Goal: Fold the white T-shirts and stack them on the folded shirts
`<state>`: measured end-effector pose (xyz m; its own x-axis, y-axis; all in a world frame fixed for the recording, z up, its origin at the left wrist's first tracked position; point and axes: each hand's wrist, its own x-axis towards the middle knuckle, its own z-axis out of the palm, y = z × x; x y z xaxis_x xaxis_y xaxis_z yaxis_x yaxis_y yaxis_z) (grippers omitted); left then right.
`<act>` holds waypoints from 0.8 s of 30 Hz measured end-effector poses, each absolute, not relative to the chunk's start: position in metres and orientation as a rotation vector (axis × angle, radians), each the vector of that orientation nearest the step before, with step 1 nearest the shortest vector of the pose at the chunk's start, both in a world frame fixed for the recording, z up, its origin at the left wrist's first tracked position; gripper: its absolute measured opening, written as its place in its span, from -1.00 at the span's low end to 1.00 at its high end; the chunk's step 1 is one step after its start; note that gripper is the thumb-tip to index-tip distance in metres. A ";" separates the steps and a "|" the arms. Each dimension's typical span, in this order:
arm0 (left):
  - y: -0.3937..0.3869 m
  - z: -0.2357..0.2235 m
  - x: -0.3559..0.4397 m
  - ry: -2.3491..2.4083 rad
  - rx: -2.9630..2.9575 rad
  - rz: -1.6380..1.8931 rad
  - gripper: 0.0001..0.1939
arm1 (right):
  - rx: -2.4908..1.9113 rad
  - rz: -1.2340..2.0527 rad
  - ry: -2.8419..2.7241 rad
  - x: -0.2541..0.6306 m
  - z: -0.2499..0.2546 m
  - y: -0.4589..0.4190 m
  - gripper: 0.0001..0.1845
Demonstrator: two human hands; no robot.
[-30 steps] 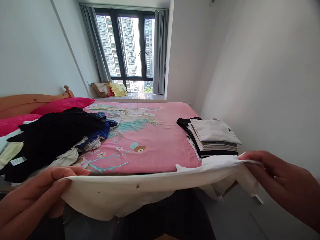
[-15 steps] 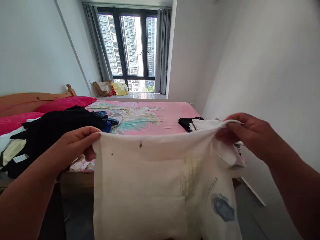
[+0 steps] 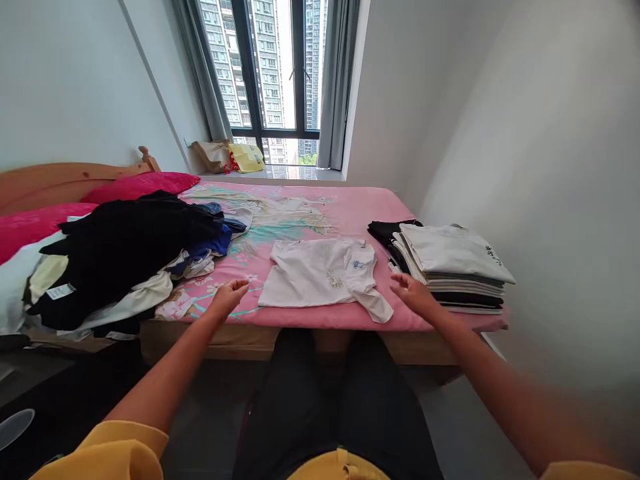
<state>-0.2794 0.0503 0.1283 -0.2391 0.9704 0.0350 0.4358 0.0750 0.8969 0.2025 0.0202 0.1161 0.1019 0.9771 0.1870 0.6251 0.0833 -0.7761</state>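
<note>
I have both hands empty, held at either side of the white shirt (image 3: 310, 270). My left hand (image 3: 230, 295) is released, its fingers loosely curled in the air just beyond the shirt's hem end. My right hand (image 3: 413, 293) is released too, fingers reaching inward near the collar end, between the shirt and the folded stack (image 3: 467, 257); whether its side brushes the stack I can't tell.

The shirt lies on the bed (image 3: 350, 200) between my hands, near the front edge. It is laid out sideways, hem towards my left hand and collar towards my right, with the small blue print (image 3: 358, 265) facing up. It isn't folded: the near sleeve (image 3: 375, 305) sticks out towards me, just short of my right hand, and the cloth has soft wrinkles. So spreading it out looks done, roughly, while no folding shows on it.

Beyond and to the right of my right hand, the folded stack holds many pieces, pale ones over grey and black, with a black piece (image 3: 387, 231) poking out at its far left. I'd judge those finished. To the left of my left hand, the loose pile (image 3: 130, 233) is a jumble of black, white and blue clothes, none of it looking folded. By the look of that heap, a good share is left, though I can't count the pieces in it.
</note>
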 end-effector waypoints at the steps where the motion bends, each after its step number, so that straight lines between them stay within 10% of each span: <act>1: 0.041 0.111 -0.282 1.768 1.391 1.091 -0.64 | -1.677 0.636 -1.523 0.205 0.086 0.011 -0.63; 6: 0.034 0.058 -0.278 1.842 1.391 0.970 -0.75 | -1.771 0.619 -1.358 0.197 -0.002 -0.016 -0.53; 15: 0.079 0.036 -0.265 2.055 1.355 0.788 -0.70 | -1.813 0.609 -1.117 0.163 0.015 0.003 -0.25; 24: 0.086 0.032 -0.278 1.969 1.156 0.795 -0.86 | -1.450 0.945 -0.459 0.164 0.014 0.003 -0.66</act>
